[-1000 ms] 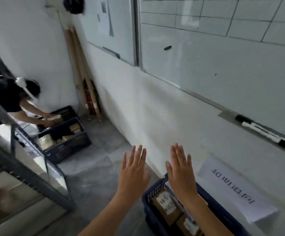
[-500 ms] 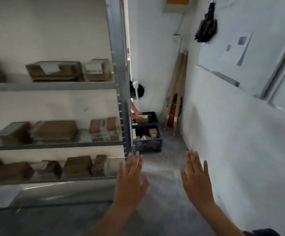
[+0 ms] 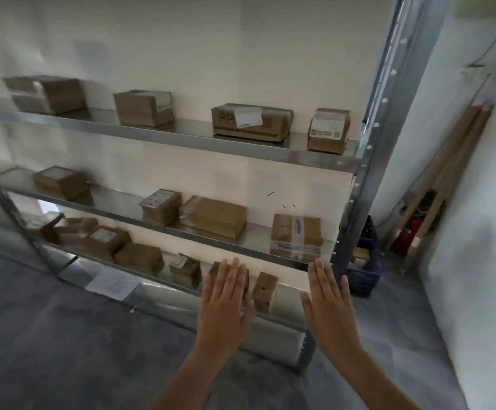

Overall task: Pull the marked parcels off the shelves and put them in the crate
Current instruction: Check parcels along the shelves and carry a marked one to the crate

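- Grey metal shelving unit (image 3: 181, 134) w/ three visible tiers fills left + centre; brown cardboard parcels sit spread along each tier.
- Top tier, left to right: blurred brown box w/ white label (image 3: 45, 94), squat brown box (image 3: 143, 108), long flat brown box w/ white slip (image 3: 251, 122), small upright brown box w/ white label on its face (image 3: 328, 130) near the right post.
- Mid tier: brown box at far left (image 3: 60, 182), small labelled box (image 3: 159, 207) just beside a wider plain brown box (image 3: 214, 216), then a taped brown box (image 3: 295, 236) at the right end.
- Bottom tier: several more brown boxes; small upright one (image 3: 264, 291) stands between the two hands in view.
- White paper sheet (image 3: 112, 282) lies at the shelf foot, on grey floor.
- Left hand (image 3: 224, 309): flat, fingers straight + together, palm away, holds nothing; overlaps a bottom-tier box, contact can't tell.
- Right hand (image 3: 329, 309): same, flat + empty, fingertips near mid tier's front edge.
- Dark blue plastic crate (image 3: 363, 270) sits on floor behind the right post, partly hidden.
- Far right corner: wooden poles (image 3: 448, 173) lean on white wall, a red extinguisher (image 3: 405, 239) at their base.
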